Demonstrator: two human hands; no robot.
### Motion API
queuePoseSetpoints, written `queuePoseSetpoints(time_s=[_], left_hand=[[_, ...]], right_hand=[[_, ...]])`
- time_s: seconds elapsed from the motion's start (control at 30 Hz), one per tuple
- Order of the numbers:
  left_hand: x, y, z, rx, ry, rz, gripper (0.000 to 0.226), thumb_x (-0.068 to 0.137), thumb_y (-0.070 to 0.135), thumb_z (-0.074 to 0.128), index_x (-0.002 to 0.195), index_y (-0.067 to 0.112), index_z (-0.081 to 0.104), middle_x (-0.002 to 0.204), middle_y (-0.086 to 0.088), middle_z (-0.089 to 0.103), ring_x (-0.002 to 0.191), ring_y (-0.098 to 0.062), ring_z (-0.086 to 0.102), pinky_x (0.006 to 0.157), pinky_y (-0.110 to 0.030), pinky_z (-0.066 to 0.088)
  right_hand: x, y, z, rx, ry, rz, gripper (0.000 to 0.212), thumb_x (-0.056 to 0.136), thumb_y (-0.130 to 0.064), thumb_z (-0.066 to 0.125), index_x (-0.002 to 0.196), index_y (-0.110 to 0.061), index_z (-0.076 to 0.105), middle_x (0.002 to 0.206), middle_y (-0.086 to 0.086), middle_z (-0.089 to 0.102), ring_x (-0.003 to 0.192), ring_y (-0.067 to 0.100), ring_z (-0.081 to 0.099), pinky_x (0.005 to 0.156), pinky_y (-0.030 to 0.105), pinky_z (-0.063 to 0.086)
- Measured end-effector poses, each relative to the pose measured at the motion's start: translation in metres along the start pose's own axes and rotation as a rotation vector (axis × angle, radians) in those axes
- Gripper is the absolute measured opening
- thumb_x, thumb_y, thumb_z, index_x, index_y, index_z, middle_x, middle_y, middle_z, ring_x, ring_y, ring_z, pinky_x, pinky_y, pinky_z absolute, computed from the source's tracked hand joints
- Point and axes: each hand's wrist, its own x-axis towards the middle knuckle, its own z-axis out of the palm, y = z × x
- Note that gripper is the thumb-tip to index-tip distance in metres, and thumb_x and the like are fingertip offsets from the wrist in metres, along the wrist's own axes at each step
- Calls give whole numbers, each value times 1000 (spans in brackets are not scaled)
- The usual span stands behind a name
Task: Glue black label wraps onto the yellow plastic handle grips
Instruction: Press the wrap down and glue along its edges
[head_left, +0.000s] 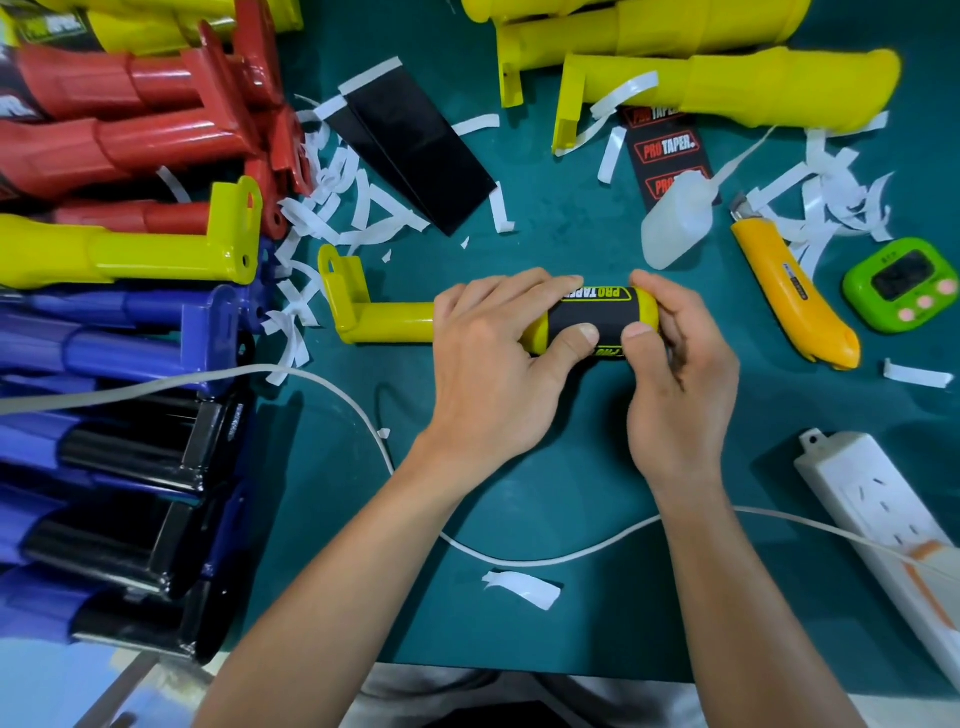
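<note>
A yellow handle grip (387, 322) lies across the middle of the green mat, its bracket end to the left. A black label wrap (592, 314) with yellow lettering is wound round its right end. My left hand (493, 364) grips the handle's middle, thumb pressing on the wrap. My right hand (675, 364) holds the right end, fingers curled over the top and thumb on the wrap. More black labels (667, 150) lie at the back right, and black sheets (415, 150) lie at the back centre. A white glue bottle (675, 221) lies behind my right hand.
Red, yellow, blue and black handles (119, 291) are stacked on the left; bare yellow ones (727, 83) lie at the back right. A yellow utility knife (789, 296), green timer (906, 283), white power strip (883, 525), white cable (363, 415) and paper strips (332, 208) surround my hands.
</note>
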Motion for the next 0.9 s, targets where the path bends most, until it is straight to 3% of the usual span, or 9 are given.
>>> queuePoseSetpoints(time_s=[0.13,0.27,0.47,0.9], left_hand=[[0,0,-1,13,-6,11,35,89,42,75,120,28,77,123,12,72,111,-12,61,102,-31,32],[2,-2,-6,47,-55,37,40,88,43,74,126,28,74,127,12,70,115,-12,59,103,-29,31],[3,-7,-16,48,-164,55,51,86,30,72,137,31,66,137,12,65,121,-6,49,106,-17,21],[7,-6,-16,-14,-180,-7,43,87,29,68,130,34,71,130,18,67,115,-6,52,103,-22,25]], right_hand=[[-1,-1,1,-88,-21,-29,40,93,-28,64,133,-27,61,122,-13,68,111,12,66,96,23,52],[-2,2,0,-132,-10,-58,36,100,-27,62,136,-21,60,123,-9,68,111,14,66,95,27,53],[-4,3,-1,-154,8,-77,35,104,-29,58,136,-17,60,125,-3,69,113,16,67,94,38,55],[-7,5,0,-140,15,-74,31,104,-23,58,135,-19,60,123,-1,69,113,20,67,94,49,55]])
